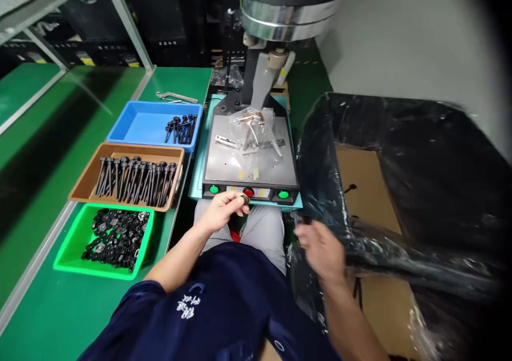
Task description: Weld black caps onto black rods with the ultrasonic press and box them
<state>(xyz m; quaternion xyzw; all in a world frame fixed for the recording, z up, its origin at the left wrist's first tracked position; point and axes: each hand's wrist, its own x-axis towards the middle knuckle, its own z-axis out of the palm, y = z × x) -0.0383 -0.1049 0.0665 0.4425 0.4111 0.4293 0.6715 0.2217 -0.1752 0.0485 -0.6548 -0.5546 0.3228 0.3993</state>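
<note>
My left hand (224, 210) is closed in a pinch on a small dark round part (245, 198), held just below the front panel of the press machine (250, 193) with its green and red buttons. My right hand (320, 246) is blurred by motion, low at the left edge of the cardboard box lined with black plastic (400, 179); its fingers do not show clearly. On the machine's grey plate (224, 163) lies crumpled clear plastic (254, 129) over a metal fixture.
Three trays sit to the left on the green bench: a blue tray (140, 123) with a few black bolts, a brown tray (86, 182) of several long black bolts, a green tray (68, 249) of small black round parts. A metal wrench (176, 96) lies behind them.
</note>
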